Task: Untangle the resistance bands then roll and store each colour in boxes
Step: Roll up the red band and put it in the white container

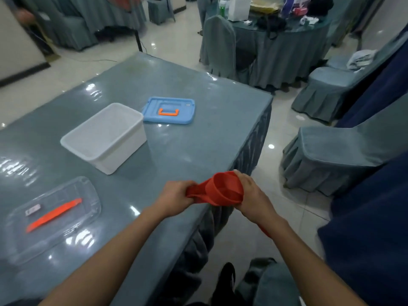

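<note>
Band, red [223,191]: held between both hands over the near corner of the table [176,85]. Left hand [174,198] grips the bunched end, fingers curled around it. Right hand [251,193] holds the open loop, fingers wrapped over its far rim. White box [106,138], blue lid [169,110], clear lid [53,217]: on the table, apart from the band.

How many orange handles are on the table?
2. One orange handle is on the blue lid, beside the white box; the second handle lies on the clear plastic piece at the near left. None seems hidden.
</note>
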A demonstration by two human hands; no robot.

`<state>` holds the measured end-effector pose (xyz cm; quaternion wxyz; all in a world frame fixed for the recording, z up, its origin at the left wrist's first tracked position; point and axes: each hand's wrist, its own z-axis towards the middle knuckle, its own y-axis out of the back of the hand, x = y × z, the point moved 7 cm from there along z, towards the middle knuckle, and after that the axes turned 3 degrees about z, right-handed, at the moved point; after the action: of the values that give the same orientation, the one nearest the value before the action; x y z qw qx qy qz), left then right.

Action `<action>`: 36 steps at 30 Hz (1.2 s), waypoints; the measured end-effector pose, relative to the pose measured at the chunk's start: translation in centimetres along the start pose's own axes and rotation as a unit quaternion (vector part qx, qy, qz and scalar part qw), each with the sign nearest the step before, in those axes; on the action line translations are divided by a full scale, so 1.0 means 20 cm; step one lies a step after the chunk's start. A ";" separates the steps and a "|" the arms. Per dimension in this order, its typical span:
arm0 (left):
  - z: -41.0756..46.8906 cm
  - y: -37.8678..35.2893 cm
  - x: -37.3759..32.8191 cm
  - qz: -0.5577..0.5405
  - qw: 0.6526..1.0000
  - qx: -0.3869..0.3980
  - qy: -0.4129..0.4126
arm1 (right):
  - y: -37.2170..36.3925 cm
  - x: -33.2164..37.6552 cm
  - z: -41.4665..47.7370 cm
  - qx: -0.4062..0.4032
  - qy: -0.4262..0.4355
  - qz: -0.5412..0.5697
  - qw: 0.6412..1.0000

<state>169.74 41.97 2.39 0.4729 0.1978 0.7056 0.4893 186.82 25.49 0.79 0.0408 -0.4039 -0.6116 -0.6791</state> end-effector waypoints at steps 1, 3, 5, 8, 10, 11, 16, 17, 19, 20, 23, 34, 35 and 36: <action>0.04 0.01 0.02 0.007 1.000 -0.002 0.012 | 0.01 -0.02 0.08 0.008 0.006 0.003 1.000; 0.08 0.01 0.07 0.007 0.999 -0.008 0.040 | 0.01 -0.02 0.24 0.031 0.025 0.000 0.999; 0.08 0.03 0.15 0.003 0.997 -0.010 0.076 | -0.04 0.03 0.38 0.063 0.050 -0.008 0.997; 0.03 0.07 0.31 -0.011 0.989 -0.022 0.145 | -0.15 0.18 0.57 0.112 0.104 -0.007 0.988; -0.03 0.13 0.43 -0.035 0.979 -0.049 0.195 | -0.24 0.32 0.71 0.147 0.149 0.006 0.978; -0.07 0.16 0.49 -0.044 0.973 -0.063 0.217 | -0.29 0.40 0.78 0.162 0.174 0.006 0.971; -0.22 0.23 0.74 -0.051 0.946 -0.101 0.304 | -0.50 0.77 1.02 0.226 0.263 -0.031 0.937; -0.26 0.25 0.79 -0.054 0.938 -0.117 0.322 | -0.55 0.85 1.05 0.239 0.284 -0.038 0.928; -0.33 0.26 0.87 -0.063 0.922 -0.144 0.354 | -0.64 0.98 1.10 0.256 0.319 -0.056 0.911; -0.36 0.27 0.89 -0.065 0.915 -0.154 0.366 | -0.67 1.03 1.13 0.257 0.332 -0.061 0.906; -0.43 0.28 0.96 -0.074 0.897 -0.163 0.404 | -0.76 1.12 1.19 0.258 0.361 -0.067 0.894; -0.21 0.19 0.86 -0.052 0.882 -0.251 0.395 | -0.99 0.99 1.28 0.348 0.454 -0.185 0.799; -0.16 0.19 0.84 -0.029 0.889 -0.251 0.381 | -0.98 0.98 1.30 0.348 0.462 -0.169 0.798; -0.11 0.18 0.82 -0.007 0.897 -0.240 0.371 | -0.97 0.96 1.31 0.348 0.470 -0.157 0.795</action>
<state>159.35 54.62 -2.15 0.2134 -0.1227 0.6926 0.6781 176.40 61.45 -5.09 0.3540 0.1085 -0.7674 -0.5234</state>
